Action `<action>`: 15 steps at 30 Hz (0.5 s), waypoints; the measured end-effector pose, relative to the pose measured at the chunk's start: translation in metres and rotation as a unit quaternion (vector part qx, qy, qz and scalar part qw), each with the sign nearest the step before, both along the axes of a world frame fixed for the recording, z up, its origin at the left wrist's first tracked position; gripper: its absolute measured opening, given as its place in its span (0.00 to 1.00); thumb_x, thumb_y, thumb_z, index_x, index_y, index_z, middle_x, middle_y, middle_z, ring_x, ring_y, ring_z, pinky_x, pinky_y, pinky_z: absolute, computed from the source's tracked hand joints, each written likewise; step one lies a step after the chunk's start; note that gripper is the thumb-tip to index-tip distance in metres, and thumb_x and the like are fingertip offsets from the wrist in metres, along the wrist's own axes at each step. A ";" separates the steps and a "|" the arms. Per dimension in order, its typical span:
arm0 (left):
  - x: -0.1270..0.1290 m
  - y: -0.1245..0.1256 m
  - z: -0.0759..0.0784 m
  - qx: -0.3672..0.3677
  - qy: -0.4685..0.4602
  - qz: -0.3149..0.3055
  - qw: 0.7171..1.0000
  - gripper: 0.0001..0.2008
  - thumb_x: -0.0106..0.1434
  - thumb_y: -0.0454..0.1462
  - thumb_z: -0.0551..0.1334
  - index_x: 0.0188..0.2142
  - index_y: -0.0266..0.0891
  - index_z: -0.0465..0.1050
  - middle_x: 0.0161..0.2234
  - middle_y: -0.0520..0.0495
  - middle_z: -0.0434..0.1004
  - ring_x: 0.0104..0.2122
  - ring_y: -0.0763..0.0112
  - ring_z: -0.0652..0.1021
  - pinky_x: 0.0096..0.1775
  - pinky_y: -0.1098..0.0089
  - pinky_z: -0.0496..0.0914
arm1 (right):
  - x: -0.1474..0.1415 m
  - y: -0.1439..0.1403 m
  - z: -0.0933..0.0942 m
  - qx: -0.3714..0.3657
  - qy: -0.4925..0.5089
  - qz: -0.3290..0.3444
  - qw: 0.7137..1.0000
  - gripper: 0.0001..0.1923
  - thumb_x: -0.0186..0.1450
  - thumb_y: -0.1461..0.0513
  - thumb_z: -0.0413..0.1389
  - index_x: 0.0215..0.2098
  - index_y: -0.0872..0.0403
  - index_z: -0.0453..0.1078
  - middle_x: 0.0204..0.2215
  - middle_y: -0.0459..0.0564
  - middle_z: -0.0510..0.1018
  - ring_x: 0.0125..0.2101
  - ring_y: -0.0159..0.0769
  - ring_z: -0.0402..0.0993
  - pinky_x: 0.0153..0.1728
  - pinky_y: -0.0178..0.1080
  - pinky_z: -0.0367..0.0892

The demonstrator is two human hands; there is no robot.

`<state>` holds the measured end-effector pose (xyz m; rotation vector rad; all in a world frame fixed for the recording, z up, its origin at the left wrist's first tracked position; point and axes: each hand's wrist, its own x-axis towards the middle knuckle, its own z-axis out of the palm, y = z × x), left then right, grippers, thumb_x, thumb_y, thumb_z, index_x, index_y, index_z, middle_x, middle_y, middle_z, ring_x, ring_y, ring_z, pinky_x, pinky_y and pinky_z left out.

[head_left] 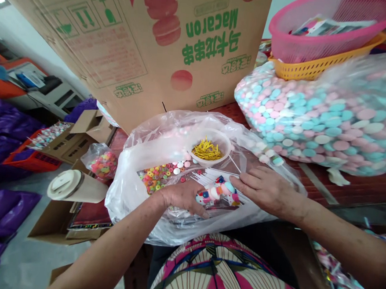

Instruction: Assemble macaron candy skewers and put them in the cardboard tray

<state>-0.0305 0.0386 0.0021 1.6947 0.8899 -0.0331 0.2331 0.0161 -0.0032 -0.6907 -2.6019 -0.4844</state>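
Observation:
Across the plastic-lined work area, my left hand [187, 196] curls around the left end of a marshmallow skewer [214, 192] in a clear wrapper with red and blue print. Pink, white, orange and blue pieces show along it. At its right end are the fingers of my right hand [267, 191], bent and close together; what lies under them is partly hidden. A thin white stick [234, 162] slants from the bowl's side toward these fingers. White sticks [205, 176] lie just behind the skewer. Beyond them a white bowl [225, 154] holds yellow twist ties [207, 150].
Ring candies [157, 177] lie left of the bowl. A big carton [127, 47] stands behind. At right, a large bag of marshmallows [323, 118] bears yellow [307, 69] and pink baskets [319, 34]. A lidded cup [77, 185] and a candy bag [102, 161] stand left.

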 end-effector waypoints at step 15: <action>0.034 -0.007 0.007 -0.221 -0.006 -0.122 0.968 0.16 0.45 0.47 0.73 0.21 0.40 0.72 0.17 0.53 0.71 0.17 0.70 0.70 0.20 0.70 0.64 | -0.011 0.032 0.040 0.075 -0.028 0.054 0.995 0.14 0.69 0.69 0.45 0.43 0.56 0.72 0.31 0.51 0.77 0.36 0.38 0.65 0.43 0.46 0.59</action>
